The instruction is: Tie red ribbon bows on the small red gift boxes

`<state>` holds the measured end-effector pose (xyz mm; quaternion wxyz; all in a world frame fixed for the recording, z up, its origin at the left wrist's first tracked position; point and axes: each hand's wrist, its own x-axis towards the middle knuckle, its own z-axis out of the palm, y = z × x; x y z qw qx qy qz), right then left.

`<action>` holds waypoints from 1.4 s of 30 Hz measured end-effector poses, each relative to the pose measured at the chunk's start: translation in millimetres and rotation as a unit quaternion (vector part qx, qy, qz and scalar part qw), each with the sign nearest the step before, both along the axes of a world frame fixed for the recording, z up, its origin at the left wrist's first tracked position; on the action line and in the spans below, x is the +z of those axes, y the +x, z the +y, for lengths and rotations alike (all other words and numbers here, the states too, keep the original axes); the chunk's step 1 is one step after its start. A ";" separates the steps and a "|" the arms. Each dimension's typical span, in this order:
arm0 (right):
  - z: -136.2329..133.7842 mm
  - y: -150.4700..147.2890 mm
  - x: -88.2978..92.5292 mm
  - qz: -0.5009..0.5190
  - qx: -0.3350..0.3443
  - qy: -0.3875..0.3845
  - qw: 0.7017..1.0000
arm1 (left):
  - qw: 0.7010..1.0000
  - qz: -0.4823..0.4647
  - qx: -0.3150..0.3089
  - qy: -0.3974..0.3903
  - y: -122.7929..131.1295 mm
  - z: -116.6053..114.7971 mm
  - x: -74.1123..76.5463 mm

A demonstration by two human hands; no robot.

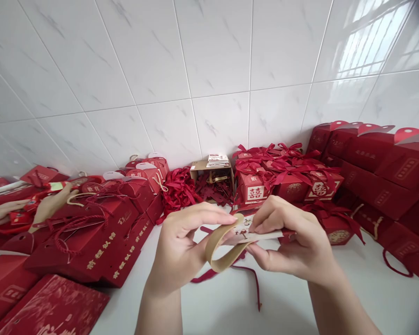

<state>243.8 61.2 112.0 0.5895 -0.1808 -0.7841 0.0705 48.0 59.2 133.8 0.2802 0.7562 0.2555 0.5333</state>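
Note:
Between my two hands, above the white table, is a folded white card (243, 233) with red and dark printing. A gold paper band (218, 263) curves out from its left end in an open loop. My left hand (179, 244) pinches the gold band, fingertips at its top edge and thumb inside the loop. My right hand (293, 244) grips the card, fingers on top and thumb below. Under my hands a dark red ribbon (256, 284) lies on the table.
Ribbon-tied red boxes (286, 188) stand behind, with stacked red boxes (380, 163) at right. A cardboard box (199, 164) carries white cards (218, 160), beside a ribbon heap (181, 188). Red gift boxes (101, 232) fill the left, near another person's hands (52, 207).

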 end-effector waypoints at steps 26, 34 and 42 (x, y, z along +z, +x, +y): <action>3.5 1.1 -5.7 0.030 0.017 -0.031 0.999 | 0.995 -0.005 0.009 -0.102 13.1 -5.8 1.1; 3.4 1.5 -5.1 0.045 0.010 -0.020 0.999 | 0.996 0.001 0.003 -0.094 12.7 -5.4 2.9; 2.4 2.0 -5.8 0.046 0.009 -0.008 0.999 | 0.993 -0.006 -0.030 -0.110 9.8 -2.8 -0.2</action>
